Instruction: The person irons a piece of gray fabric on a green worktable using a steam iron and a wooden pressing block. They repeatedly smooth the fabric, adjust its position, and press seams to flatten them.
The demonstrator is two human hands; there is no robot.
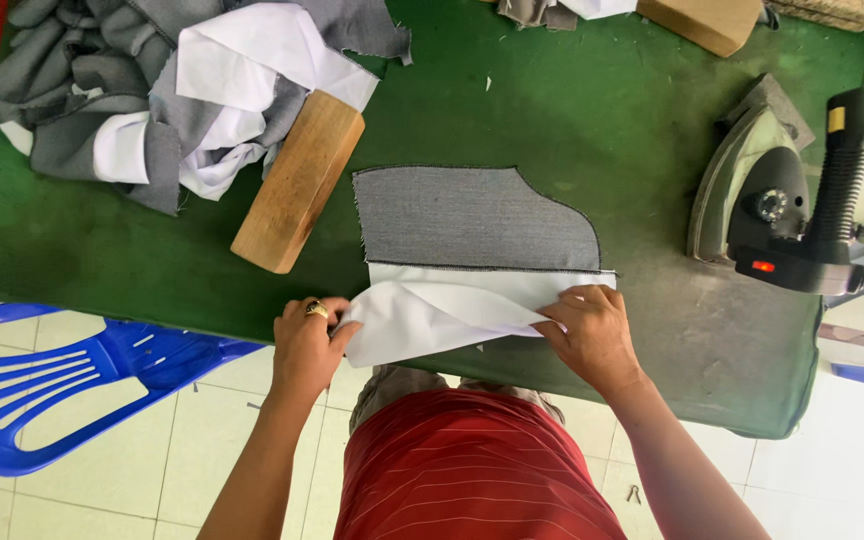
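Note:
A grey fabric piece [472, 215] with a curved top right corner lies flat on the green padded table [512, 110]. A white lining piece [432, 315] is sewn to its near edge and is folded up at the table's front. My left hand [307, 345], with a ring on one finger, grips the white piece's left corner. My right hand [592, 330] pinches its right fold near the seam.
A wooden block [297, 180] lies left of the grey piece. A heap of grey and white fabric [172, 80] fills the back left. A steam iron [782, 200] rests at the right. Another wooden block [702, 20] sits at the back. A blue plastic chair [52, 380] stands at lower left.

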